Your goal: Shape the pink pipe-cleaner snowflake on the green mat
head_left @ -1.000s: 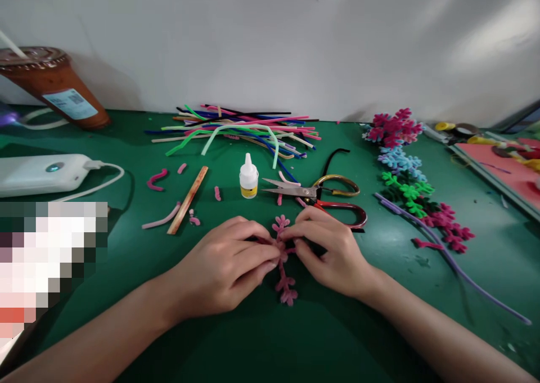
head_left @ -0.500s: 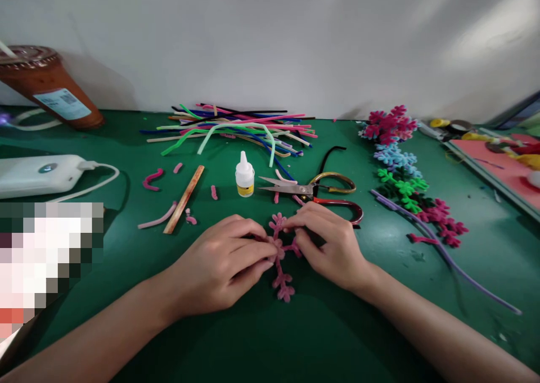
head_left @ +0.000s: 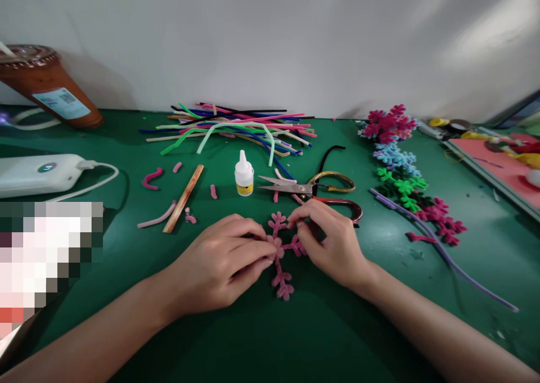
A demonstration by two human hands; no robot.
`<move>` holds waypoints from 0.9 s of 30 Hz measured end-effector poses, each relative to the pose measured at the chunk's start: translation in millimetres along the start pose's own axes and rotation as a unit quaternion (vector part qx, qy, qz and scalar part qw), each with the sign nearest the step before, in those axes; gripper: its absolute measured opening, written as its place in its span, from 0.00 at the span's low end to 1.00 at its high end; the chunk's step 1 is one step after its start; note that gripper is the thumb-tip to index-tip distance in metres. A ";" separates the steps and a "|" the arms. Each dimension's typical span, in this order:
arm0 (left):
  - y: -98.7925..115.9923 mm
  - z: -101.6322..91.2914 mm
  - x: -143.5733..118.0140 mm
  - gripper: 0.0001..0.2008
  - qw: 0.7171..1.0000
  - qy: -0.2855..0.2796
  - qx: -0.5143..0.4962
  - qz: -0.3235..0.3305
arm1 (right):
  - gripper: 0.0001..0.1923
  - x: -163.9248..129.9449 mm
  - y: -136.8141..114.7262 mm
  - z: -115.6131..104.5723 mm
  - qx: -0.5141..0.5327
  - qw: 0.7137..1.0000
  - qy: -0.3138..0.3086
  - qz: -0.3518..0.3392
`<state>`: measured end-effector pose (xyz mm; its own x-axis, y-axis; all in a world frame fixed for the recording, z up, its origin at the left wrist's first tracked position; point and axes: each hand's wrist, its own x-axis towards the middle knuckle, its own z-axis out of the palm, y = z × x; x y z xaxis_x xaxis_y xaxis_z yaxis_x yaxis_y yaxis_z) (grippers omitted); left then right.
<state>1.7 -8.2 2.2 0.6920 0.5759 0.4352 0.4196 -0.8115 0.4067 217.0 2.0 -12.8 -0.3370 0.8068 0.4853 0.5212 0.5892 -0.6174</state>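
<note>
1. A pale wall [head_left: 253, 45] backs the green surface [head_left: 236, 343]; at far left are a lidded brown drink cup [head_left: 71, 99] and a white device [head_left: 40, 172] with a cable plugged in.
2. Next lie a wooden strip [head_left: 183, 199] and short pink offcuts [head_left: 213, 192].
3. The left hand [head_left: 223, 259] has its grip pinched close on the middle of the pink branching piece [head_left: 280, 249], which sits between both hands.
4. Beyond are a bundle of fuzzy stems [head_left: 236, 120] and an upright white bottle [head_left: 244, 178].
5. The right hand [head_left: 329, 237] has thumb and forefinger nearly together beside the right branch; I cannot tell whether they hold anything. Its fingertips have just drawn slightly off the upper branch, baring more of the piece; the left grip seems to do the steadying.
6. Scissors [head_left: 295, 188] lie just beyond, blades parted; farther right stand out colourful branching pieces [head_left: 394, 157] and a purple stem [head_left: 447, 256].
</note>
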 end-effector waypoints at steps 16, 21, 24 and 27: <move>-1.7 -3.1 1.8 0.09 0.999 -0.024 0.009 0.022 | 0.11 -1.3 -1.1 -1.7 -0.002 1.000 0.019 -0.005; -2.3 -1.7 0.5 0.10 0.999 -0.034 -0.003 0.013 | 0.09 1.5 -2.1 -11.3 0.011 0.996 0.091 0.016; -2.5 -1.3 -0.1 0.10 0.999 -0.036 -0.006 0.016 | 0.09 3.7 0.6 -19.7 0.041 0.988 0.140 0.059; -1.1 -1.6 -0.3 0.10 0.999 -0.032 -0.008 0.020 | 0.09 5.0 11.5 -26.6 0.024 0.984 0.158 0.078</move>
<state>0.1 -7.3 2.9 0.7446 0.5344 0.3999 0.3814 -0.8323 0.4022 242.2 11.6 -1.0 0.0096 0.8375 0.5463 0.5067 0.4670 -0.7247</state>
